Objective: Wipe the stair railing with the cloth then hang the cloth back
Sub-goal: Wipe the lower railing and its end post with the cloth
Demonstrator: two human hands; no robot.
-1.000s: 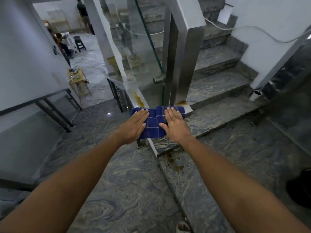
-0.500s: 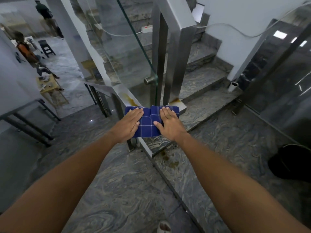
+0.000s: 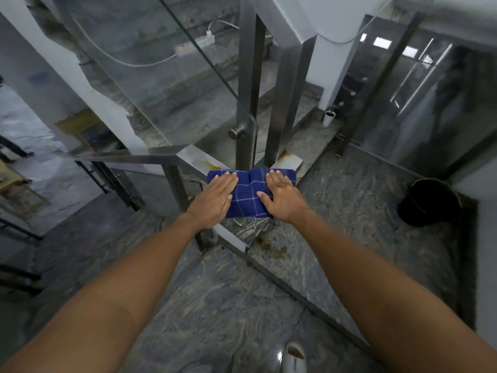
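Blue cloth [image 3: 248, 197]: checked with thin white lines, it lies draped over the steel stair railing [image 3: 196, 161], between and under your two hands, with a fold rising in the strip your fingers leave uncovered.
Your left hand [image 3: 215, 200]: flat on the cloth's left part, fingers straight and pressed close together, tips reaching the cloth's far edge, thumb lying along the side.
Your right hand [image 3: 282, 197]: flat on the cloth's right part, fingers straight and slightly spread, thumb angled out toward your left hand (nothing is pinched by either hand).
Railing beyond your fingertips: a yellow-brown stain shows on the flat steel just past your left fingers, and another at the foot of the upright steel post [image 3: 287, 98] past your right fingers.
Glass panel [image 3: 161, 76]: stands beyond your left fingertips, held by a round metal fitting.
Bucket [image 3: 430, 201]: dark, on the marbled floor well to the right of your right hand.
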